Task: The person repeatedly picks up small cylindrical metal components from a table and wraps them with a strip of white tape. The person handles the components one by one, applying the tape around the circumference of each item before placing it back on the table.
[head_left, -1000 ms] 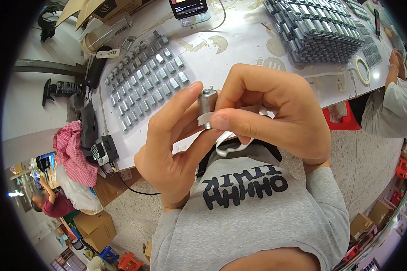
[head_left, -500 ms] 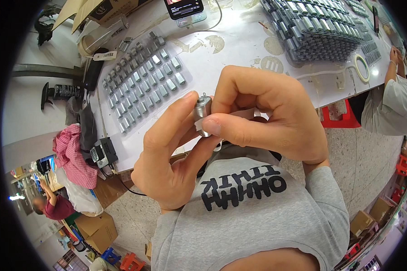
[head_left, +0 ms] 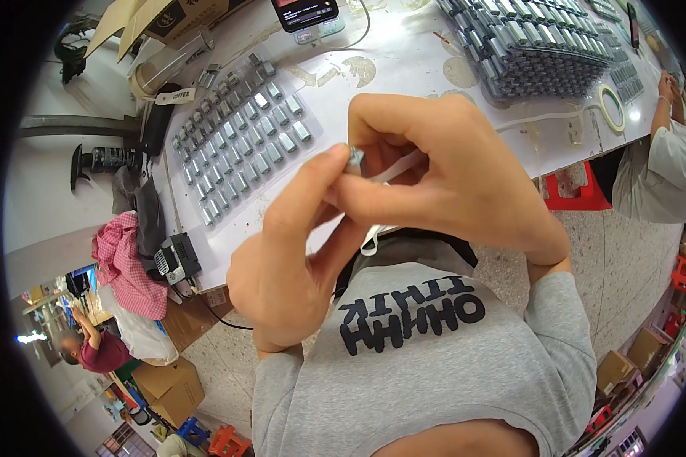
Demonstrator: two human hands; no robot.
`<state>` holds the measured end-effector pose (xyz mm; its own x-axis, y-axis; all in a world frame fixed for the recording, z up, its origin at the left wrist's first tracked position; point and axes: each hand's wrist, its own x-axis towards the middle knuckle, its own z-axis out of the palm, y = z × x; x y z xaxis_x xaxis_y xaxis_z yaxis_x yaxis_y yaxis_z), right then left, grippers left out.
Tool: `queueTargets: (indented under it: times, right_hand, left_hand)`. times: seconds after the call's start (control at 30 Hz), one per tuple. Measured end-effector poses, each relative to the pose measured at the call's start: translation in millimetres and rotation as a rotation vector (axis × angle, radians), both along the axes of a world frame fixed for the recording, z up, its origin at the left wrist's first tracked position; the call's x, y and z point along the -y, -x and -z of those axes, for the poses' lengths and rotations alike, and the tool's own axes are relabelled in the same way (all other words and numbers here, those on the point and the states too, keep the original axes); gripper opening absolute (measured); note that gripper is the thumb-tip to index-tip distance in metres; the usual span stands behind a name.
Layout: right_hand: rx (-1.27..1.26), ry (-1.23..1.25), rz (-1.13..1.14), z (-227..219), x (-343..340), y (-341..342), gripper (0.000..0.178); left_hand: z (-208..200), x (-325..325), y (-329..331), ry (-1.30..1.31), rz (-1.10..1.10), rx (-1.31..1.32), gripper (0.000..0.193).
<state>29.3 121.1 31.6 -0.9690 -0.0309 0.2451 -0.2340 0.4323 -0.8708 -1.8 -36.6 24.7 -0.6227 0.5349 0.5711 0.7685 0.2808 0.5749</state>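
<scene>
My left hand (head_left: 286,247) pinches a small silver motor (head_left: 354,160) between thumb and fingers, in front of my chest. Only the motor's end with its short shaft shows; fingers cover the rest. My right hand (head_left: 465,171) is closed against the motor's other side, its thumb and forefinger pressed together. A narrow whitish strip (head_left: 401,165) runs out from between the right fingers beside the motor. How far the strip reaches round the casing is hidden. Beyond my left hand, rows of similar silver motors (head_left: 240,137) stand in a clear plastic tray on the table.
Stacked trays of motors (head_left: 526,53) stand at the far right, near a tape roll (head_left: 610,109). A phone (head_left: 306,14) lies at the back, a cardboard box (head_left: 183,19) far left. A small black device (head_left: 177,257) sits at the table's left edge. A co-worker (head_left: 659,167) is at right.
Both hands have drawn closer together, and the right has turned over the motor. Its casing, visible before, is now mostly behind the fingers. More of the strip shows by the right fingers.
</scene>
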Motion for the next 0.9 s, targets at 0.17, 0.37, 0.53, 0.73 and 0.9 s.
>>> queueTargets:
  times: [0.17, 0.37, 0.53, 0.73, 0.9]
  right_hand:
    - [0.157, 0.196, -0.210, 7, -19, 4, 0.018]
    - [0.258, 0.422, -0.301, 0, -19, 2, 0.014]
    - [0.147, 0.398, -0.256, 5, -15, 4, 0.014]
    - [0.147, 0.454, -0.242, 5, -13, 4, 0.013]
    - [0.114, 0.494, -0.250, 7, -10, 6, 0.013]
  left_hand:
    - [10, -3, 12, -0.102, 0.033, 0.165, 0.046]
    - [9, 2, 9, -0.239, 0.021, 0.415, 0.046]
    - [13, 1, 8, -0.404, 0.110, 0.544, 0.048]
    - [22, -1, 8, -0.528, 0.171, 0.571, 0.049]
    - [25, -4, 3, -0.615, 0.208, 0.567, 0.048]
